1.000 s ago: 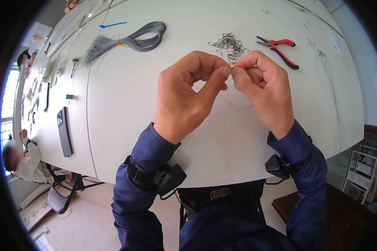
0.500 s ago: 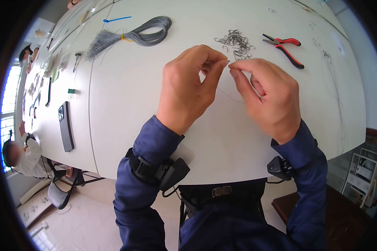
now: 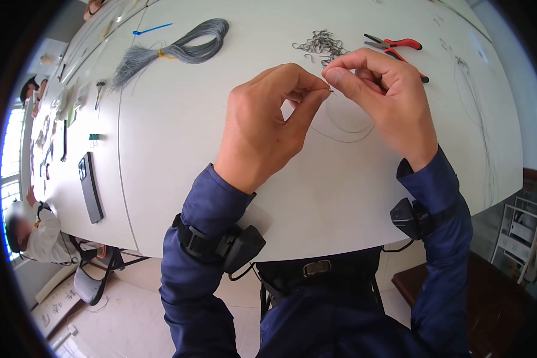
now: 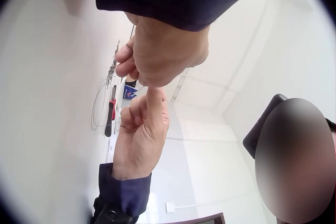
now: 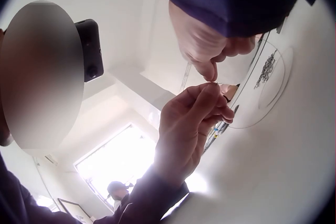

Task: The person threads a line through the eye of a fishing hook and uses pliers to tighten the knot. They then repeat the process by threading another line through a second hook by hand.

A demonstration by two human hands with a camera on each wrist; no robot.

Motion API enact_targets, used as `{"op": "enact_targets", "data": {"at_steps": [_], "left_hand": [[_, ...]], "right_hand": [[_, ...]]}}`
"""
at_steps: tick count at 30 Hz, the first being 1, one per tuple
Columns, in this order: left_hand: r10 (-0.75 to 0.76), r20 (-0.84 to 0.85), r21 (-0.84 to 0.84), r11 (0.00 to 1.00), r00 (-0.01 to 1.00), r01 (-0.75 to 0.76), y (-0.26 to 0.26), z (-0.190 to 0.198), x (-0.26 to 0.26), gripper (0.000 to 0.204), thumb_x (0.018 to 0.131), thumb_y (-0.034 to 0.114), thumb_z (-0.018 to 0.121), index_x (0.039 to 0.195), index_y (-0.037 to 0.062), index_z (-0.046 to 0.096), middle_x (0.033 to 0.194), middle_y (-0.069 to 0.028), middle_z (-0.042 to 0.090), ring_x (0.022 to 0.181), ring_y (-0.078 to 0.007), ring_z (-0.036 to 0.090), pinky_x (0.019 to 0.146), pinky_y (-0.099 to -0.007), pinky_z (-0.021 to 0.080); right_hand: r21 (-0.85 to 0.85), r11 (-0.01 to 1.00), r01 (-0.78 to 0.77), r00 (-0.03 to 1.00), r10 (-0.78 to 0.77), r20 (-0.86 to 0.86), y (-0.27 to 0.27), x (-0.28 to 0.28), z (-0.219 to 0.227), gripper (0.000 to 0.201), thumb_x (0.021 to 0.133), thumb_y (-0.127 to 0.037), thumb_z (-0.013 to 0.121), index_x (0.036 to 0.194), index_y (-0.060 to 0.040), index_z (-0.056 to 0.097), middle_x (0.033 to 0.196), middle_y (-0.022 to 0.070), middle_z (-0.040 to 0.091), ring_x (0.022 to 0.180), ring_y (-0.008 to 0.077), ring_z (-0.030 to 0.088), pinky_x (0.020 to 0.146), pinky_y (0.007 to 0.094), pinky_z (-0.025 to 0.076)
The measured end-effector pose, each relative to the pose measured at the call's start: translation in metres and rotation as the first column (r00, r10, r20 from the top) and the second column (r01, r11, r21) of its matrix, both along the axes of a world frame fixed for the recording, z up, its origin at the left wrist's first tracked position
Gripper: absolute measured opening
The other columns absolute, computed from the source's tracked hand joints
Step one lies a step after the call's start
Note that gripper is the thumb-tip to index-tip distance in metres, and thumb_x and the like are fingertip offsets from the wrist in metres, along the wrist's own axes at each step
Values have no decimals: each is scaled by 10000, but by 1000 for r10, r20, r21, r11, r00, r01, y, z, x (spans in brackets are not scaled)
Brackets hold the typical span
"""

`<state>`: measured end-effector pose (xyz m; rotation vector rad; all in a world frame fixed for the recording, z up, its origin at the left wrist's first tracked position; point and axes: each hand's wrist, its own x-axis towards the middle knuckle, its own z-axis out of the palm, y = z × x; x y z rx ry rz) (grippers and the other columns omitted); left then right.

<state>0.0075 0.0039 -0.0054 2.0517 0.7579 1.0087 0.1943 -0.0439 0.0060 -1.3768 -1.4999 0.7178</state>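
Note:
My left hand (image 3: 268, 122) pinches a tiny dark fish hook (image 3: 331, 90) between thumb and forefinger, most of it hidden by the fingertips. Thin grey fishing line (image 3: 347, 141) hangs in a loop below the two hands. Just up and to the right, my right hand (image 3: 394, 98) has thumb and forefinger pinched together on the line's end, which is too fine to see clearly. In the right wrist view the fingertips of the left hand (image 5: 184, 119) meet close under the right hand (image 5: 210, 40). A pile of dark fish hooks (image 3: 321, 43) lies beyond the fingers.
Red-handled pliers (image 3: 394, 43) lie behind the right hand. A bundle of grey line (image 3: 200, 45) tied in yellow sits back left, near a blue cable tie (image 3: 153, 28). Further left is a phone (image 3: 90, 188). Lines with hooks (image 3: 474, 107) stretch along the right side.
The right hand has come off the left fingertips, shifting up and slightly away, its fingers turned over. The left hand keeps its pinch, and more of the line's loop shows.

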Motion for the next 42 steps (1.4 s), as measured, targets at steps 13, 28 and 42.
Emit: {"op": "enact_targets", "data": {"at_steps": [13,28,42], "left_hand": [[59,153,-192,981,986,-29,-2,8,-2,75,927,-11,683,970,-68,660,904,-95,706,778,-133,667,771,-257,544],[4,34,-36,999,999,-2,1,0,-1,53,918,-23,680,943,-65,661,870,-84,711,747,-118,659,740,-253,545],[56,152,-125,991,987,-37,0,2,-2,67,926,-32,675,981,-65,656,910,-98,705,784,-134,666,765,-261,547]], "right_hand": [[-173,985,12,997,-25,-74,-4,-7,3,139,887,-152,710,926,-19,722,593,-80,351,561,25,331,516,230,281],[43,998,43,998,-45,47,-8,-10,8,116,921,-119,710,954,-9,695,612,-22,456,571,44,404,521,224,334],[-163,986,18,1000,-19,-6,-9,-13,12,115,882,-131,721,919,-22,715,590,-49,419,560,43,364,514,230,311]]}}
